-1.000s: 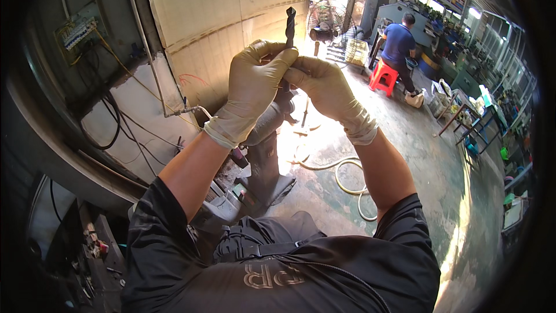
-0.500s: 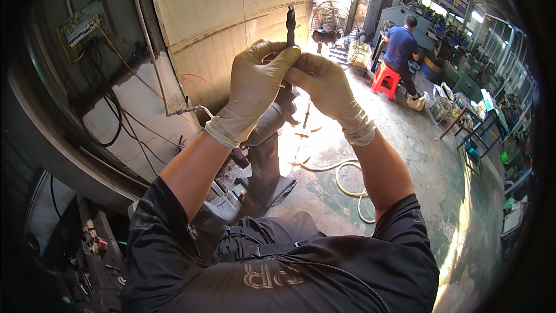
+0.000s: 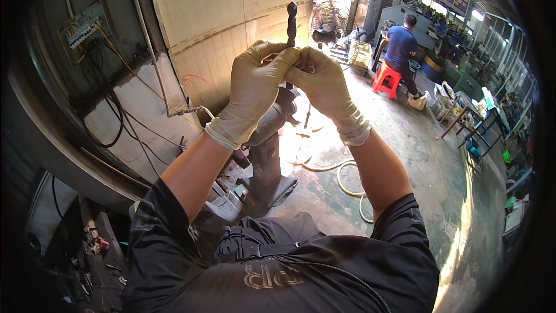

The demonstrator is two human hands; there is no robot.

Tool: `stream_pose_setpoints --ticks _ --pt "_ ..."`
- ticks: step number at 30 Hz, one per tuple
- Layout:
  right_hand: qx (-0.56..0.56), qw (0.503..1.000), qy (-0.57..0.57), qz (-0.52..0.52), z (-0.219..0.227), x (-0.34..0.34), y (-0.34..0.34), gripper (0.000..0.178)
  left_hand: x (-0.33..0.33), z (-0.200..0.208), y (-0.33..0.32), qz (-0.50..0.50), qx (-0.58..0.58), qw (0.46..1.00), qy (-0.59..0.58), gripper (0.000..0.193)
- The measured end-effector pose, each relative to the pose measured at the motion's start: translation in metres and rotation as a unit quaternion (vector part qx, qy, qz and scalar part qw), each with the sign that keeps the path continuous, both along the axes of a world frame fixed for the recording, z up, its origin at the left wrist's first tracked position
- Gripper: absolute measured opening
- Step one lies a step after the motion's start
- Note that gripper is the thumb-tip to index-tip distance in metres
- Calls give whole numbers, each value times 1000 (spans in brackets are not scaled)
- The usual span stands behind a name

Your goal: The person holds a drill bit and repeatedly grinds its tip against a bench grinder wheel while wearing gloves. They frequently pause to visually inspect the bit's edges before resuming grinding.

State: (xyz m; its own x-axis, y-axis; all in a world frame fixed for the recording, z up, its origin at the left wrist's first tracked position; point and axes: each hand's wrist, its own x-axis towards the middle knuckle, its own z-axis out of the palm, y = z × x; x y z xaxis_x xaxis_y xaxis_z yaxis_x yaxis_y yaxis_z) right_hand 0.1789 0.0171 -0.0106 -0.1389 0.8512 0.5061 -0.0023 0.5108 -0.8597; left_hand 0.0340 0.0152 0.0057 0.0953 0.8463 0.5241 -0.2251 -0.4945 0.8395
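A dark twist drill bit (image 3: 292, 24) stands upright between my two gloved hands, its fluted tip pointing up. My left hand (image 3: 258, 78), in a pale yellowish glove, is closed with thumb and fingers pinching the bit. From the other side my right hand (image 3: 319, 78), gloved alike, also closes on it, the fingertips of both hands meeting. Below the fingers a short piece of the dark shank shows. Most of its middle is hidden by my fingers. Both arms are raised in front of me.
Below my hands stands a dark metal machine on a pedestal (image 3: 266, 168). A pale hose (image 3: 341, 179) coils on the floor (image 3: 405, 185). Ahead to the right, a person (image 3: 401, 46) sits on a red stool (image 3: 386, 78) near a fan (image 3: 333, 23). Wires hang from an electrical box (image 3: 83, 32) at left.
The drill bit stands slightly higher and a bit straighter. My right hand has shifted a little, with its fingers changing position around the bit; my left hand stays nearly in place.
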Motion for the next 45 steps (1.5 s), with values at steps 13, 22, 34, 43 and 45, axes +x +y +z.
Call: stream_pose_setpoints --ticks 13,22,34,43,45 --pt "-21 990 -105 93 4 19 -5 32 -1 3 -6 -20 -53 998 2 13" --pt "1 992 -94 80 2 18 -1 32 1 -1 -1 -9 -55 998 1 14" --pt "-3 993 -77 88 3 17 1 33 1 -2 2 -7 -55 998 1 15" --pt "-7 997 -24 70 4 11 2 25 3 -2 0 5 -45 999 -5 14" --pt "-2 998 -13 59 1 11 5 22 4 -2 0 4 -36 999 -8 14"
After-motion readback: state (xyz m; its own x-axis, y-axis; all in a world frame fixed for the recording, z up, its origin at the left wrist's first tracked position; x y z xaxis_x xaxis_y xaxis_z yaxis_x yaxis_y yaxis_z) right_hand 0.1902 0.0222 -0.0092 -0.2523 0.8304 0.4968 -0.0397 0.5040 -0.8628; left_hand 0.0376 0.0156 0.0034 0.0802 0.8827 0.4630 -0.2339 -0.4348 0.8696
